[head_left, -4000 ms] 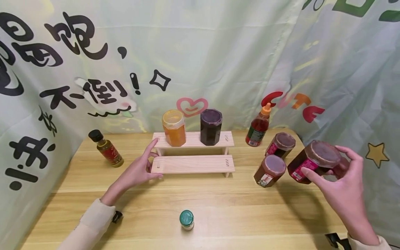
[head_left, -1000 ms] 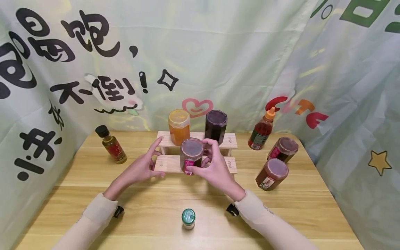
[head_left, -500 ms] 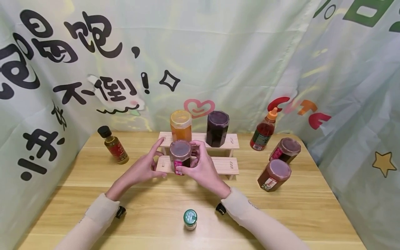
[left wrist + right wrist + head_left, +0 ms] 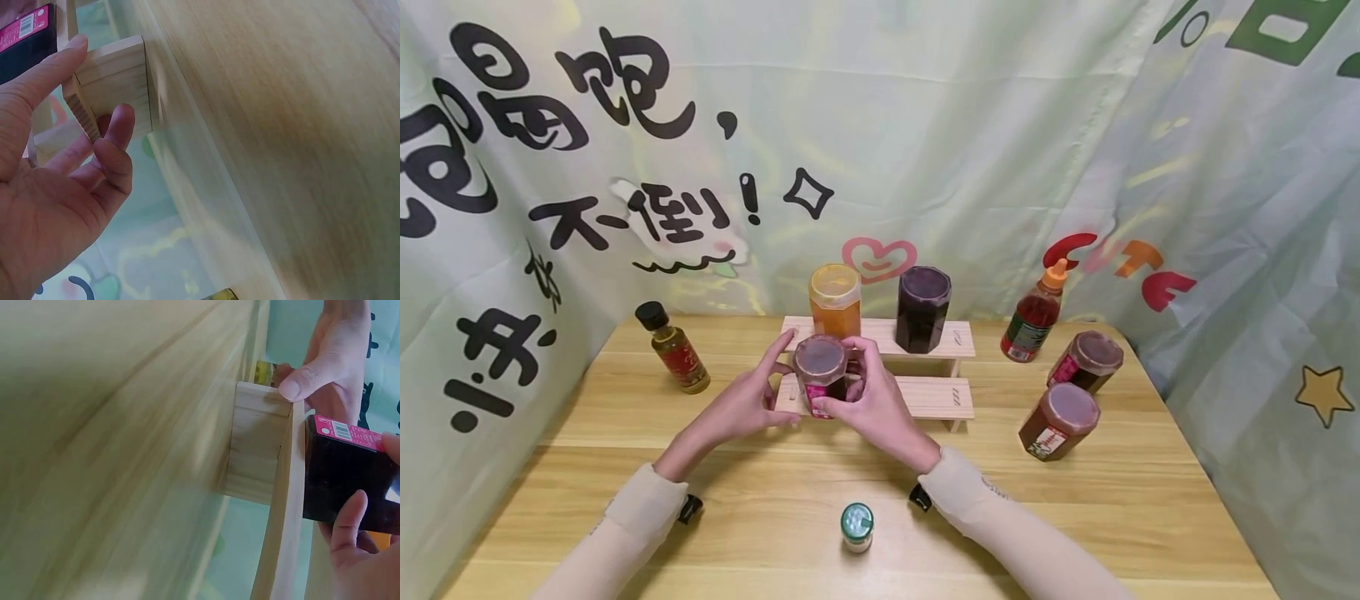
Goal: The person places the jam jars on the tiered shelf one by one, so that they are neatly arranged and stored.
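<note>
A two-tier wooden stand (image 4: pixel 932 397) stands toward the back of the table. My left hand (image 4: pixel 741 408) grips its left end; in the left wrist view the thumb (image 4: pixel 47 72) lies on the lower tier's edge and the fingers curl round the side. My right hand (image 4: pixel 883 408) holds a dark jam jar (image 4: pixel 821 358) with a pink label between thumb and fingers. The jar is upright at the left part of the lower tier, its base right at the board in the right wrist view. An amber jar (image 4: pixel 835 312) and a dark purple jar (image 4: pixel 923 310) stand on the upper tier.
At the right stand two reddish-brown jars, one in front (image 4: pixel 1060 421) and one behind (image 4: pixel 1086 361), and a red sauce bottle (image 4: pixel 1033 315) with an orange cap. An oil bottle (image 4: pixel 673 350) is at the left. A green-capped shaker (image 4: pixel 857 527) stands near the front. Fabric (image 4: pixel 970 150) hangs behind.
My right hand has carried the jar from the right side of the table to the stand's lower tier, then leftward along it. My left hand has stayed at the stand's left end.
</note>
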The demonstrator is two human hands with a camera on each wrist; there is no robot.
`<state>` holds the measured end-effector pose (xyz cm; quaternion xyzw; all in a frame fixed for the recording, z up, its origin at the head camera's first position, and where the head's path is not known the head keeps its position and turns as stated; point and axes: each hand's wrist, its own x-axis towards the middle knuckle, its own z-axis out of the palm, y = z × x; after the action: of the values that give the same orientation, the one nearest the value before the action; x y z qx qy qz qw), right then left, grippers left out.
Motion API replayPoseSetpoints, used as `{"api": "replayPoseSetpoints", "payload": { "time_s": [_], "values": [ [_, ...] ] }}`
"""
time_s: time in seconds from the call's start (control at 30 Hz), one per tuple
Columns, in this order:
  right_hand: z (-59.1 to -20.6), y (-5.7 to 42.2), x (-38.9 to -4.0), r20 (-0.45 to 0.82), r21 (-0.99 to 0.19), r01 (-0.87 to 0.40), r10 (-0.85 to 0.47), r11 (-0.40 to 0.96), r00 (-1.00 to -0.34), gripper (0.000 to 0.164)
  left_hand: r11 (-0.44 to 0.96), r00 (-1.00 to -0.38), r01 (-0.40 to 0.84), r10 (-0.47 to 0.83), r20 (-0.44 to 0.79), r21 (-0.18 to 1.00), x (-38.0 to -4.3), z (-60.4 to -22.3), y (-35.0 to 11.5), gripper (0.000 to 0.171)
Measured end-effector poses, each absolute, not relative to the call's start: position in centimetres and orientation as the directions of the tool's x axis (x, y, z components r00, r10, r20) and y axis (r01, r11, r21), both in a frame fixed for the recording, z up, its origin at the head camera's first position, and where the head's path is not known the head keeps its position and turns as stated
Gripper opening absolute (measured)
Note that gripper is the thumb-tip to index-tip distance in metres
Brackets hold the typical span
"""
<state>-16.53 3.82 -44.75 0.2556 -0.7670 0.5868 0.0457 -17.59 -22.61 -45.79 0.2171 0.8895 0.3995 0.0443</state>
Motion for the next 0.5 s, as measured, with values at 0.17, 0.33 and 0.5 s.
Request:
{"api": "replayPoseSetpoints", "payload": {
  "time_s": [0.17,0.33,0.5],
  "values": [
    [-45.01,4.02,-16.14,0.385,-0.82,-0.487,-0.342,0.299,-0.857,0.086,0.584,-0.9,0.355,0.425,0.097,0.73,-17.61,-45.94,-22.65,0.138],
    [-45.39,3.93,-15.92,0.376,-0.795,-0.498,-0.362,0.348,-0.853,0.09,0.584,-0.898,0.363,0.426,0.107,0.726,-17.77,-46.15,-22.78,0.137],
    [-45.46,3.77,-15.89,0.369,-0.801,-0.495,-0.373,0.337,-0.851,0.093,0.582,-0.896,0.369,0.429,0.113,0.725,-17.83,-46.24,-22.79,0.136]
  ]
}}
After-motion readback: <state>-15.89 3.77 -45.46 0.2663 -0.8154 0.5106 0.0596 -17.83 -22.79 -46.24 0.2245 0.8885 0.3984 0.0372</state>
